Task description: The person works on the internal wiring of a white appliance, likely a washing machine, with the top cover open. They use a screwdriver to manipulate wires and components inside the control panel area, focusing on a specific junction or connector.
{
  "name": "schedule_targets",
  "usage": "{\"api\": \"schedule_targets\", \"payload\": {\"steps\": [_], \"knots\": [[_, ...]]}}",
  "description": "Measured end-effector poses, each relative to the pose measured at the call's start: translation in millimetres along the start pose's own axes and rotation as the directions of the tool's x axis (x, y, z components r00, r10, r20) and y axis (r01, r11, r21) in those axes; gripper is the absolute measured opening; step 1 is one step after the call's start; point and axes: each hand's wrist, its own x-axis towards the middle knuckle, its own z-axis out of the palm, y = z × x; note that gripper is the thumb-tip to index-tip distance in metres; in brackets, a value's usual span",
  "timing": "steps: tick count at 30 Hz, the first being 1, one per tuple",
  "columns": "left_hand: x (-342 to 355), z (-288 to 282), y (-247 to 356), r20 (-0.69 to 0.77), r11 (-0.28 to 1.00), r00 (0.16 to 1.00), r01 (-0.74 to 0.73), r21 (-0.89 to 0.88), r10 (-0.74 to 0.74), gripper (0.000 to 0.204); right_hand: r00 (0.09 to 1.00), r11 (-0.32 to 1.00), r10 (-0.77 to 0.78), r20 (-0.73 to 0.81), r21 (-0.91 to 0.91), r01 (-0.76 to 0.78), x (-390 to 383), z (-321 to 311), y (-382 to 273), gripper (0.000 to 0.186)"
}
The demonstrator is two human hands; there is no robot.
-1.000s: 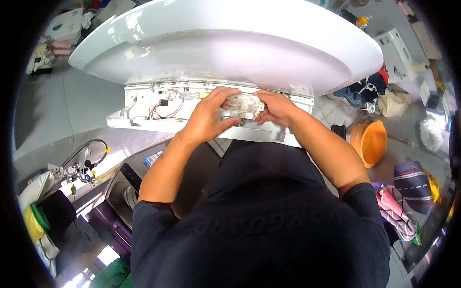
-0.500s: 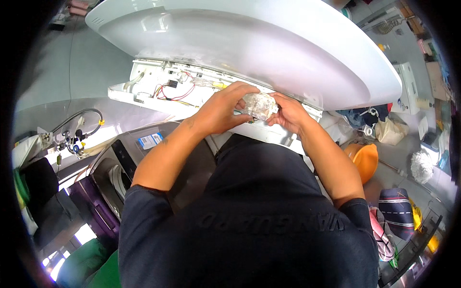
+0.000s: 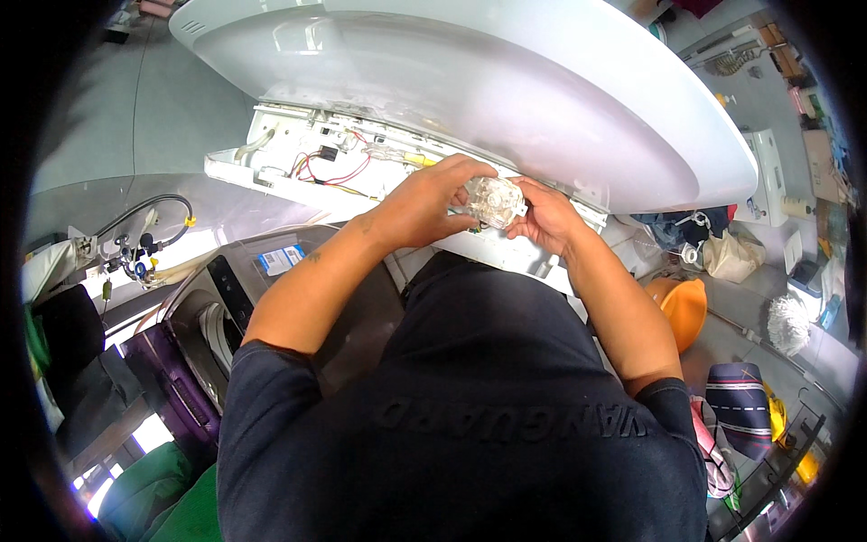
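Note:
A clear plastic part, like a small see-through housing with whitish marks, is held up between my two hands. My left hand grips its left side, thumb below and fingers above. On its right side, the fingers of my right hand close around the edge. Beneath and behind lies a long white opened panel with red and black wires, a small black connector and a yellow piece. My hands hide the panel's middle.
A large glossy white curved cover rises just beyond the panel. To the left stand a grey appliance and a black hose with fittings. On the right are an orange basin, a beige bag and a white fluffy duster.
The clear part has been turned in my fingers, so a different, rounder face shows. Both hands stay at nearly the same place over the panel.

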Motion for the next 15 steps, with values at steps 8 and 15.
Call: {"api": "schedule_targets", "payload": {"steps": [8, 15], "knots": [[4.8, 4.1, 1.0, -0.004, 0.998, 0.999, -0.038, 0.043, 0.038, 0.065, 1.000, 1.000, -0.004, 0.023, 0.017, 0.004, 0.0, -1.9, -0.5, 0.033], [6.7, 4.1, 0.9, -0.002, 0.997, 0.998, -0.062, 0.038, 0.062, 0.063, 1.000, 1.000, -0.007, -0.026, 0.002, 0.007, -2.7, 4.2, -2.3, 0.034]]}}
